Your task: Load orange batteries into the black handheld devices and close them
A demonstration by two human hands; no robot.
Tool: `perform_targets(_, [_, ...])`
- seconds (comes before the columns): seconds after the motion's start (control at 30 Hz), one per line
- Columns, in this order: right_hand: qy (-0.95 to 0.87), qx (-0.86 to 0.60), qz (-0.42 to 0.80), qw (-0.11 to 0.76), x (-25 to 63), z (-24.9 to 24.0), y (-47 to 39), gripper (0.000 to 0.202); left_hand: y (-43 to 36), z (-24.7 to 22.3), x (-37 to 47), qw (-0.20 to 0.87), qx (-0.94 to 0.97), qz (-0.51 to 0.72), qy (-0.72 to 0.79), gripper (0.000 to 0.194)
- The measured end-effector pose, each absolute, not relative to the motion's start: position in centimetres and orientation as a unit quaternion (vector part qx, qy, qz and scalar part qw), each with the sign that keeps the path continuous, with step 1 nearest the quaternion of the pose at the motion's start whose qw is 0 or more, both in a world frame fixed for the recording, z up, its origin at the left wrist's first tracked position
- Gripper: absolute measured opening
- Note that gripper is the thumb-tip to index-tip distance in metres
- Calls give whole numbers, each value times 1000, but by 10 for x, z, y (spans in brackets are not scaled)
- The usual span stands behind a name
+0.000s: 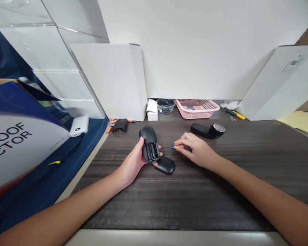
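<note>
My left hand point(135, 159) is closed round a black handheld device point(147, 135), tilted so that its open battery compartment point(152, 152) faces up. Dark shapes show inside that compartment, too dim to identify. Just right of it, above the table, my right hand point(195, 148) pinches orange batteries point(179, 147) with blue ends; fingers partly cover them, so their number is unclear. A smooth black cover point(166, 165) lies on the table below the device, close to my left fingertips. Farther back rests a second black device with a round metallic head point(218, 128).
Several orange batteries point(109, 129) lie around a black curved part point(120, 125) at back left. Along the back stand a small white box point(152, 114), a clear bowl point(165, 108) and a pink basket point(199, 114). A yellow-handled tool point(239, 115) lies near the right box point(267, 85).
</note>
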State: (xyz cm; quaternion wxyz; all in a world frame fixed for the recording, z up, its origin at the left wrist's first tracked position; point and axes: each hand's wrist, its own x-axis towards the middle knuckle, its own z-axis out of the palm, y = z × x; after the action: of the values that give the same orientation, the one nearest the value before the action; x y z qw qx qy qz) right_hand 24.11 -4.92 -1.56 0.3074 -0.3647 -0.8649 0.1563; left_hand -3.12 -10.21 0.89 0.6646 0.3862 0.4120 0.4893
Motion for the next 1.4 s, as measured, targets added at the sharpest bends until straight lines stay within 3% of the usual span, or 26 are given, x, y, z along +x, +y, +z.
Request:
perform_targets(0.13, [-777, -397, 302, 384, 216, -4, -75, 21, -108, 8, -31, 676, 409, 477, 385, 40])
perform_targets(0.23, [-741, -390, 356, 414, 200, 2, -94, 20, -115, 4, -29, 678, 449, 450, 368, 41])
perform_targets(0.37, [-806, -324, 216, 446, 189, 2, -106, 10, -126, 3, -24, 677, 495, 418, 349, 42])
perform_targets(0.53, [-851, -311, 79, 416, 187, 0, -107, 18, -132, 4, -18, 680, 479, 418, 365, 41])
perform_targets(0.7, [-841, -319, 80, 429, 191, 3, -106, 25, -129, 9, -17, 691, 415, 443, 392, 35])
perform_targets(0.9, [-801, -427, 60, 415, 218, -12, -66, 12, -120, 18, -22, 676, 388, 466, 419, 29])
perform_targets(1.03, [-816, -479, 41, 322, 236, -31, -40, 26, -115, 16, -26, 655, 398, 472, 435, 32])
perform_targets(1.2, [-836, -480, 38, 264, 242, -38, -35, 19, -116, 14, -26, 645, 417, 472, 434, 37])
perform_targets(1.4, [-823, -468, 79, 312, 232, -27, -46, 17, -116, 11, -26, 638, 440, 461, 432, 42])
